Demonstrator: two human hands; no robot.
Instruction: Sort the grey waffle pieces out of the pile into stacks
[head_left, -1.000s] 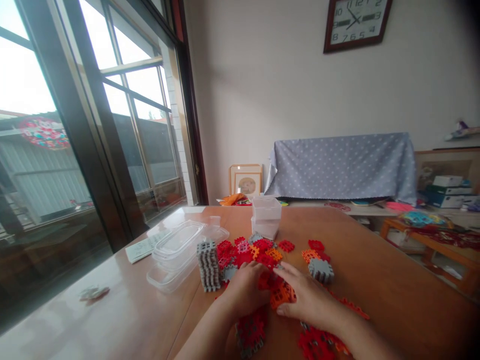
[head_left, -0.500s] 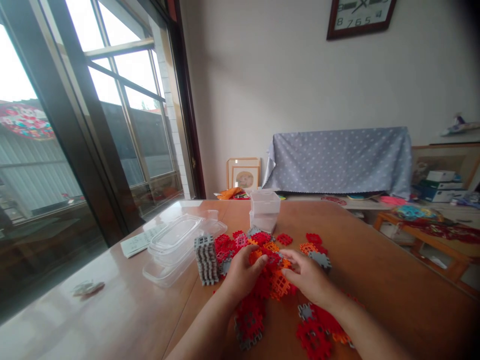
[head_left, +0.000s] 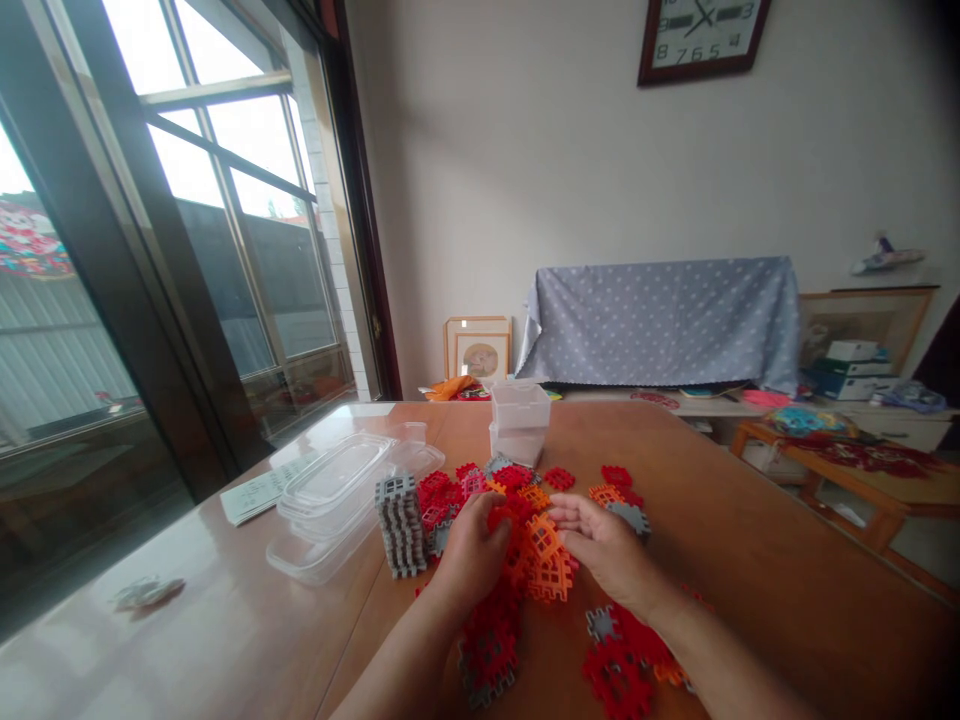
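My left hand (head_left: 472,545) is curled over the heap, its thumb and fingers closed round a red plastic building tile (head_left: 496,517), partly hidden by the fingers. Facing it, my right hand (head_left: 596,540) has its fingers stretched out and apart at the right edge of orange window-patterned tiles (head_left: 551,575); whether it touches them I cannot tell. More red tiles (head_left: 517,477) with notched edges lie mixed with orange and grey ones beyond my hands. Left of my left hand stands an upright stack of grey tiles (head_left: 402,528).
Clear plastic lids and trays (head_left: 330,490) lie left of the grey stack, beside a paper booklet (head_left: 251,497). A translucent bin (head_left: 520,420) stands behind the heap. Loose tiles (head_left: 619,675) lie near my right forearm. A small crumpled item (head_left: 148,593) is on the table's left (head_left: 240,620).
My hands have drawn slightly apart, uncovering more of the orange tiles between them. The left fingers have closed further. The whole view has shifted a little.
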